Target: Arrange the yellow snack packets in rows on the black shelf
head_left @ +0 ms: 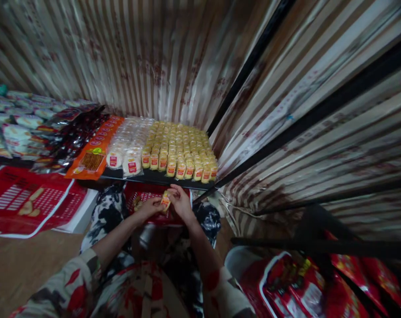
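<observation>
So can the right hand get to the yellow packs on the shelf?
Probably yes. The right hand is just below the front edge of the shelf, and nothing seems to block the yellow packs, though it's busy at a small packet.

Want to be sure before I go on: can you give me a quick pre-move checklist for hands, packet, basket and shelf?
1. Left hand on the yellow packet: ok, fingers at its side.
2. Right hand grip: cannot tell; its fingers are at the packet, but firm contact is too small to see.
3. Label on the packet readable: not ok, blurred.
4. Red basket beneath the hands: ok, with some yellow packets inside.
5. Front of the yellow rows even on the black shelf: not ok; the three leftmost front packets sit farther back.
</observation>
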Demonstrator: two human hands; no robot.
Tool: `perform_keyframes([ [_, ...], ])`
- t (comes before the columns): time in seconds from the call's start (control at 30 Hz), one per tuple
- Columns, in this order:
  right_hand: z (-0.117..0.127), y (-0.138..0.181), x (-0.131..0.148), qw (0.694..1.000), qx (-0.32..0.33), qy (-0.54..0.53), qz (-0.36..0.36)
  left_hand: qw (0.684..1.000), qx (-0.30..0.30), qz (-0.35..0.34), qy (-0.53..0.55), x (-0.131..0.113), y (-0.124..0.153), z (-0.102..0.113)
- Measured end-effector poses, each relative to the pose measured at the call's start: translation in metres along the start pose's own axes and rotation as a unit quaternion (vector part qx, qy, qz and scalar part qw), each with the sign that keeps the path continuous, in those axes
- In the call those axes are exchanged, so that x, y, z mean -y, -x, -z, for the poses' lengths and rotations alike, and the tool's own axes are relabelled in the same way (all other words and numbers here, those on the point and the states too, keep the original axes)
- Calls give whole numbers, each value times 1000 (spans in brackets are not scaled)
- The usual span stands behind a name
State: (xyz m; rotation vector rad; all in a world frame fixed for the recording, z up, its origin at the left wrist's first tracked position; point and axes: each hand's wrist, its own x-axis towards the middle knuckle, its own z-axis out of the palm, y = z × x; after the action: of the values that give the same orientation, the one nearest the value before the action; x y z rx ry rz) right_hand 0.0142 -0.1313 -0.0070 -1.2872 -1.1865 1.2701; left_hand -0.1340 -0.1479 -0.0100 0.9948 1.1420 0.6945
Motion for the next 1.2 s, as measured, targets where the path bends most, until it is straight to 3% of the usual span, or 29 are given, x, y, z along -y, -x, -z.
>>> perform_keyframes([
  [0.1, -3, 0, 15, 998, 34, 48, 24, 992, -51, -78, -90, -7, -6, 5],
  [0.23, -5, -5, 28, 986, 0, 131, 104, 971, -147, -136, -131, -14, -14, 15],
  [0.37, -10, -13, 30, 974, -19, 175, 143, 950, -239, -155, -128, -27, -24, 24],
  [0.53, -16, -25, 24, 968, -24, 209, 135, 913, -308, -129, -232, -54, -42, 25],
  [0.63, -17, -33, 20, 964, -35, 230, 130, 889, -330, -98, -303, -68, -51, 22],
  [0.83, -14, -43, 13, 959, -42, 246, 132, 853, -341, -114, -378, -79, -65, 13],
  [1.2, -11, -45, 4, 964, -41, 221, 143, 866, -360, -151, -313, -72, -70, 11],
])
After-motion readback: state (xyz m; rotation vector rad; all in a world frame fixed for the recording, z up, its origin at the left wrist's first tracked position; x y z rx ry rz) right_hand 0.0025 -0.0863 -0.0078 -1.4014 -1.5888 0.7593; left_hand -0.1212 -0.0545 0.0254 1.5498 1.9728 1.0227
